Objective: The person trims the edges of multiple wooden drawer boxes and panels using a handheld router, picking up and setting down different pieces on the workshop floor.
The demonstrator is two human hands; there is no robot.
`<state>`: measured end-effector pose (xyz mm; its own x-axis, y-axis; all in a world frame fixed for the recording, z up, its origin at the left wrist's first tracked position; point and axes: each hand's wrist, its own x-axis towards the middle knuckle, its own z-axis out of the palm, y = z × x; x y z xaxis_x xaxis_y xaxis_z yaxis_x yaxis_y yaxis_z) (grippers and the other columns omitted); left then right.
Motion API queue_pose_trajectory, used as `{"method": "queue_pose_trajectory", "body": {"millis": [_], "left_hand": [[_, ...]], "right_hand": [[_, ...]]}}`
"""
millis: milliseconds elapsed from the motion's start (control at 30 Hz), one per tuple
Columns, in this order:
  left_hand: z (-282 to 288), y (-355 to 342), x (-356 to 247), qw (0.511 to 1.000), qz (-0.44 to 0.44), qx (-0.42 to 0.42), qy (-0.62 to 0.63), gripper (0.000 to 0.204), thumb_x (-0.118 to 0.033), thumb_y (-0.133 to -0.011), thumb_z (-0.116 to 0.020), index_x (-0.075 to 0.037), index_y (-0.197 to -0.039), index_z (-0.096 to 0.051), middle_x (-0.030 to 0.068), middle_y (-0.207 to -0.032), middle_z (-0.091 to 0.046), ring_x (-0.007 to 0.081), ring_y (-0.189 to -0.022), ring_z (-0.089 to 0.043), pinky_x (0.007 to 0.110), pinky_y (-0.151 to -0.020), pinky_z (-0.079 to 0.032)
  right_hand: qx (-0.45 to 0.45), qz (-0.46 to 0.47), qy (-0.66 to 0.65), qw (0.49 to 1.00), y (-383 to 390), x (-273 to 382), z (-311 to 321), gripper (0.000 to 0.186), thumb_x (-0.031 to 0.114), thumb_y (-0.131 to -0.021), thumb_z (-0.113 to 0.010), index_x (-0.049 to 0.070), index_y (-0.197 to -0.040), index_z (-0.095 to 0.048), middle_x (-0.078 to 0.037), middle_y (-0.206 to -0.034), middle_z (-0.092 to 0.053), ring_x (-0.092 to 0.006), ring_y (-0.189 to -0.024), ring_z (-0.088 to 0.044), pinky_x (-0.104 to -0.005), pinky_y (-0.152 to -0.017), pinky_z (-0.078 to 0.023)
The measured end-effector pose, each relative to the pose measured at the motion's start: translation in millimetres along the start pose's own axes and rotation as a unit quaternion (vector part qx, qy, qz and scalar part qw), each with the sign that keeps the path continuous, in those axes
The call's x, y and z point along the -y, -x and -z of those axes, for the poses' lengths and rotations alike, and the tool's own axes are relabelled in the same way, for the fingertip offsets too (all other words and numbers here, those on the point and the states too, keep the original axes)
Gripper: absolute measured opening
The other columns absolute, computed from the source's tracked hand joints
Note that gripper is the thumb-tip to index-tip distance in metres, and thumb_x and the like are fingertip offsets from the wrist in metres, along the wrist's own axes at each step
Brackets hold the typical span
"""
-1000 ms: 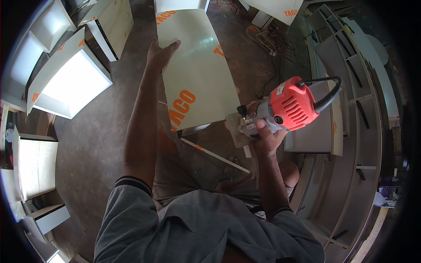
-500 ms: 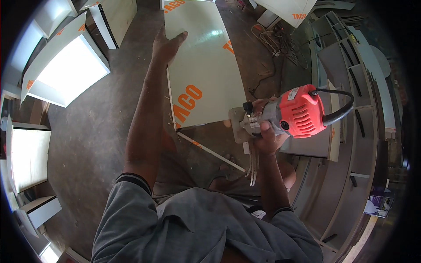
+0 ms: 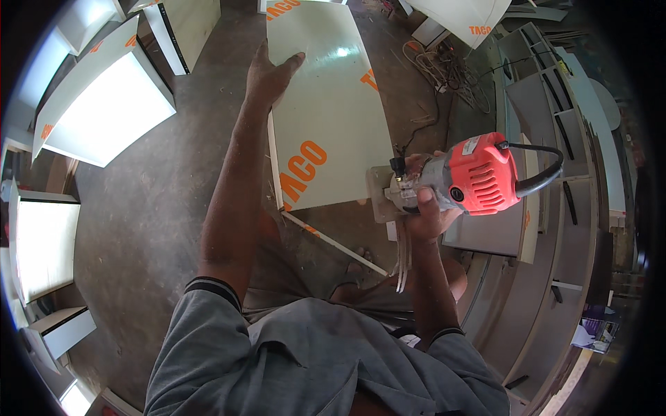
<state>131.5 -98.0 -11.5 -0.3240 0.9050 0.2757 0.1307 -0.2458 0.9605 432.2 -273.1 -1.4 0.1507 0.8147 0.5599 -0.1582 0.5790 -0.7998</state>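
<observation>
— Grip first: what is each hand doing?

— Right hand (image 3: 424,211) is wrapped tight around the body of a red trimmer (image 3: 461,182), fingers pressed closed on its grey neck. Left hand (image 3: 267,73) lies flat, fingers together and thumb spread, pressing on the panel (image 3: 329,118); it clasps nothing.

— Where is the trimmer, taking the panel as the landmark?

— At the panel's near right corner, with its base plate (image 3: 380,194) just beside that corner; whether the plate touches the edge I cannot tell. The red motor cap points away from the panel, to the right, and a black cord (image 3: 544,177) loops off its end.

— And the left hand against the panel?

— On its left edge, toward the far end, arm stretched out along that side.

— How does the panel lie?

— Flat and low over the concrete floor (image 3: 152,208), pale green-white with orange lettering on its near part. A thin strip (image 3: 333,243) runs slanting just below its near edge, and pale shavings (image 3: 402,256) hang under the right hand.

— What else stands around the panel?

— Left of it, open white cabinet boxes (image 3: 104,104). Right of it, grey shelving (image 3: 548,111). Beyond its far right side, a tangle of cable (image 3: 444,69) on the floor.
</observation>
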Motion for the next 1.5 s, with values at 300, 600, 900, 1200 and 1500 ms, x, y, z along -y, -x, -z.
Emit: {"method": "queue_pose_trajectory", "body": {"millis": [300,600,900,1200,1500], "left_hand": [[-1,-1,2,1.000,-0.012,0.002,-0.022,0.065,-0.028,-0.083,-0.076,-0.003,-0.136,-0.051,0.0155,-0.121,-0.068,0.0270,-0.110,-0.067,0.040,-0.096,-0.051],[-3,-2,5,0.998,-0.018,-0.015,-0.054,0.070,-0.030,-0.082,-0.076,-0.001,-0.139,-0.048,0.0183,-0.125,-0.066,0.0306,-0.116,-0.064,0.041,-0.099,-0.049],[-1,-1,0,0.996,-0.028,-0.014,-0.082,0.072,-0.025,-0.085,-0.075,0.002,-0.143,-0.043,0.0180,-0.126,-0.065,0.0280,-0.116,-0.063,0.039,-0.100,-0.049],[0,-3,-1,0.996,-0.030,-0.020,-0.080,0.066,-0.017,-0.087,-0.074,0.000,-0.143,-0.044,0.0174,-0.124,-0.066,0.0237,-0.112,-0.065,0.037,-0.098,-0.050],[3,0,-5,0.996,-0.019,-0.005,-0.088,0.076,-0.032,-0.083,-0.075,-0.001,-0.144,-0.040,0.0239,-0.127,-0.063,0.0394,-0.118,-0.062,0.046,-0.101,-0.048]], "right_hand": [[-0.007,0.019,-0.009,1.000,-15,-1,-14,0.071,0.024,-0.076,-0.077,-0.009,-0.130,-0.044,-0.022,-0.104,-0.064,-0.0267,-0.095,-0.064,-0.0393,-0.084,-0.053],[-0.016,0.038,0.017,0.999,-33,-9,-20,0.067,0.024,-0.077,-0.075,-0.009,-0.127,-0.048,-0.018,-0.101,-0.064,-0.0260,-0.091,-0.064,-0.0394,-0.082,-0.052],[0.023,0.042,0.031,0.998,-56,-18,-26,0.054,0.022,-0.078,-0.082,-0.005,-0.118,-0.056,-0.013,-0.105,-0.066,-0.0191,-0.091,-0.065,-0.0326,-0.082,-0.052],[-0.013,0.080,0.101,0.992,-79,-37,-39,0.041,0.026,-0.082,-0.075,-0.006,-0.103,-0.063,-0.014,-0.093,-0.069,-0.0210,-0.083,-0.066,-0.0346,-0.078,-0.052],[-0.005,0.084,0.090,0.992,-104,-52,-52,0.037,0.021,-0.084,-0.076,-0.004,-0.106,-0.061,-0.012,-0.097,-0.068,-0.0194,-0.086,-0.064,-0.0337,-0.082,-0.050]]}}
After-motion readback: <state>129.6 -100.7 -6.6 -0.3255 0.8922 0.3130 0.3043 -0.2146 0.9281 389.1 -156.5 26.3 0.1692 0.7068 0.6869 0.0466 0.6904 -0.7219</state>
